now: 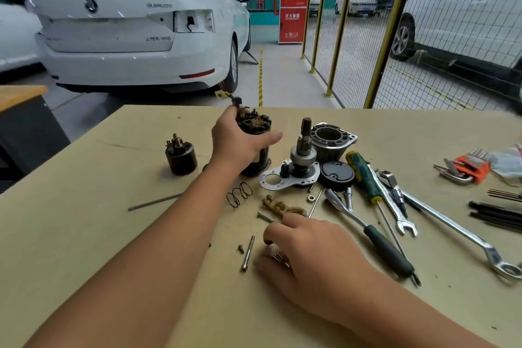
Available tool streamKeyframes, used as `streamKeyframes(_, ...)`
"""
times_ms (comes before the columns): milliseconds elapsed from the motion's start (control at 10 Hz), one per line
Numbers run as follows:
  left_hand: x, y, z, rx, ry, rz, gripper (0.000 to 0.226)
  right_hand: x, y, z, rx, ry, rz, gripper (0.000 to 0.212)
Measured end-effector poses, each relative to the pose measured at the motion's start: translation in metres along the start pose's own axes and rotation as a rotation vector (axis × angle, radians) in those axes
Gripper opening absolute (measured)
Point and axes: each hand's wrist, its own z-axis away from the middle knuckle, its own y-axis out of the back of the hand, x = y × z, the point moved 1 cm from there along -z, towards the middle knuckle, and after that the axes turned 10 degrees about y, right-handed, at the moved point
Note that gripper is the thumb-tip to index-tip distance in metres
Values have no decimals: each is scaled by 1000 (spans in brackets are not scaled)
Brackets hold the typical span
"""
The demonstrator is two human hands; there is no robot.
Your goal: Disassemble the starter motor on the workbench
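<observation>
Around motor body point(255, 133), left hand point(237, 140).

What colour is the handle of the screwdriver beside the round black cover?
The screwdriver handle is green with yellow stripes, seen in the head view, the only one.

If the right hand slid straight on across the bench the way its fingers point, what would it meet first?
Probably the long bolt lying just beyond the fingertips of the right hand, with a small screw next to it. The fingers point left across the workbench; depth is hard to judge in this single view.
</observation>
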Motion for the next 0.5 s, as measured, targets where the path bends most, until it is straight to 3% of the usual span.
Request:
streamKeyframes(100, 1, 10, -6, -78, 53, -37, 62, 3, 2, -1, 46, -34, -26, 53)
streamKeyframes(200, 6, 21, -7, -199, 103, -117, 76, 7, 8, 0, 123, -72, -74, 59)
streamKeyframes(300, 12, 33, -1, -277, 135, -268, 107, 13, 11, 2, 158, -112, -91, 60)
streamKeyframes(500, 28, 59, 28, -279, 174, -279, 73, 22, 12, 9, 247, -182, -176, 47)
